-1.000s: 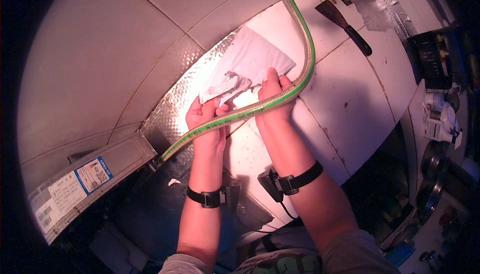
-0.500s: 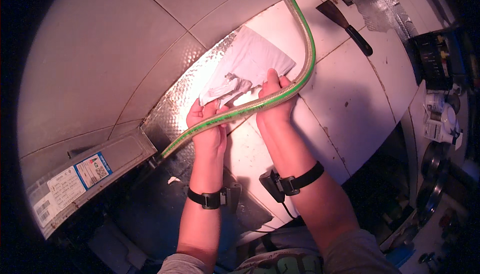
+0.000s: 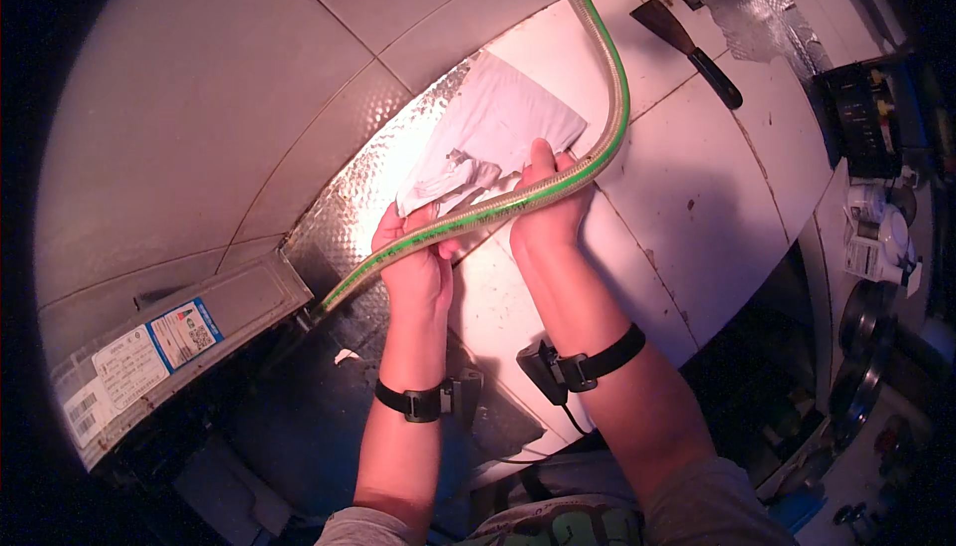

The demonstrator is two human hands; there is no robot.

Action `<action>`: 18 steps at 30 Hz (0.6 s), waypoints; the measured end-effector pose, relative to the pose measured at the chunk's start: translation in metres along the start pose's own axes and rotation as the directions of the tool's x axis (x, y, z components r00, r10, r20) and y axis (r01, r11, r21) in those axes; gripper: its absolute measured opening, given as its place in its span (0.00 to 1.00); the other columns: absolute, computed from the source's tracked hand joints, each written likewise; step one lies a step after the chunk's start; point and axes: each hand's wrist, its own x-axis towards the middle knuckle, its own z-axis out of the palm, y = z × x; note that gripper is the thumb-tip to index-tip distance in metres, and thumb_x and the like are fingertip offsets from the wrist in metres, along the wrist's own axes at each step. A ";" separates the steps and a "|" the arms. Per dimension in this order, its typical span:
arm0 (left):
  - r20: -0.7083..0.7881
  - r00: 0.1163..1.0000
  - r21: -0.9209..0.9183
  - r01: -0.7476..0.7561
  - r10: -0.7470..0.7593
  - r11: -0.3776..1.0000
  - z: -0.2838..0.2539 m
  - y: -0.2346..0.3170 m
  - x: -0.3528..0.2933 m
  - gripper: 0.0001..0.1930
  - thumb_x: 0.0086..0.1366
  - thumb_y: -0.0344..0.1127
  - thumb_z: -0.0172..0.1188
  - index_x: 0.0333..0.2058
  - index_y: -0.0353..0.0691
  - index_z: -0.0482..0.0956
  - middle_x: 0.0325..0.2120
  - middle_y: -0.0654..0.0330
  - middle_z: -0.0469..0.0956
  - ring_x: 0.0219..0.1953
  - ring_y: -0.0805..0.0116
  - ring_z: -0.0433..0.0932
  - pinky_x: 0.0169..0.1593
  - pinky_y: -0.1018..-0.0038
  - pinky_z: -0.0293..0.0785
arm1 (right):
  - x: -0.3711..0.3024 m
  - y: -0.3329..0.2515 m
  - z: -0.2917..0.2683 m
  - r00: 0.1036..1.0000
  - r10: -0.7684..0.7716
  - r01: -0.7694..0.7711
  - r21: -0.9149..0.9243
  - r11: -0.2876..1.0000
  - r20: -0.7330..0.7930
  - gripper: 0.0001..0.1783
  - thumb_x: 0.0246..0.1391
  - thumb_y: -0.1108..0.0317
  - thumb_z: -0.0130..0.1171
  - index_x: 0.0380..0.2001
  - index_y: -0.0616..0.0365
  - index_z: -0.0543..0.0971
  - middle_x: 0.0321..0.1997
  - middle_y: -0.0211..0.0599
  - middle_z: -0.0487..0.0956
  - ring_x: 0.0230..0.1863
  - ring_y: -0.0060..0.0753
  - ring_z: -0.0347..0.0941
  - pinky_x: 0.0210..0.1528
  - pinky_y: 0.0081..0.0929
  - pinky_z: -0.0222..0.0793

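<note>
Both hands grip a clear hose with a green stripe (image 3: 607, 98) that curves down from the top of the view and runs left toward a dark gap. My left hand (image 3: 413, 257) is closed around the hose low on the left. My right hand (image 3: 550, 210) is closed around it a little higher, thumb pointing up. Behind the fingers lies a crumpled white cloth (image 3: 488, 138) on a shiny foil-covered surface (image 3: 344, 232); its lower edge is hidden by my hands.
A scraper with a black handle (image 3: 692, 53) lies on the white tiled counter (image 3: 697, 208) at the upper right. Foil tape (image 3: 767, 8) sits beyond it. A labelled metal panel (image 3: 159, 342) is at the lower left. Cluttered items line the right edge.
Both hands have shifted slightly along the hose, staying closed on it. The hose and cloth have barely moved.
</note>
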 end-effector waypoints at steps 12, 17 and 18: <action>0.032 0.998 0.073 -0.050 0.048 0.996 -0.015 -0.006 -0.005 0.11 0.71 0.33 0.47 0.40 0.32 0.75 0.24 0.55 0.77 0.15 0.77 0.70 0.18 0.83 0.64 | -0.008 0.004 -0.003 0.996 -0.085 0.083 -0.155 0.984 -0.008 0.16 0.59 0.67 0.57 0.20 0.63 0.73 0.21 0.25 0.69 0.25 0.20 0.59 0.26 0.26 0.58; 0.044 0.999 0.041 -0.035 0.033 0.999 -0.013 -0.003 -0.010 0.08 0.69 0.28 0.49 0.41 0.32 0.74 0.24 0.54 0.77 0.16 0.76 0.70 0.18 0.83 0.65 | -0.013 0.003 -0.004 0.999 -0.042 0.043 -0.074 0.996 0.006 0.10 0.59 0.69 0.57 0.26 0.64 0.76 0.25 0.26 0.73 0.27 0.20 0.64 0.30 0.24 0.63; 0.016 1.000 0.027 -0.023 0.023 0.999 -0.012 -0.004 -0.013 0.07 0.69 0.27 0.49 0.41 0.32 0.74 0.24 0.54 0.77 0.16 0.76 0.70 0.18 0.83 0.65 | -0.014 0.002 -0.005 0.999 -0.033 0.033 -0.069 0.997 0.005 0.08 0.59 0.70 0.57 0.29 0.65 0.77 0.27 0.27 0.74 0.29 0.21 0.65 0.32 0.23 0.64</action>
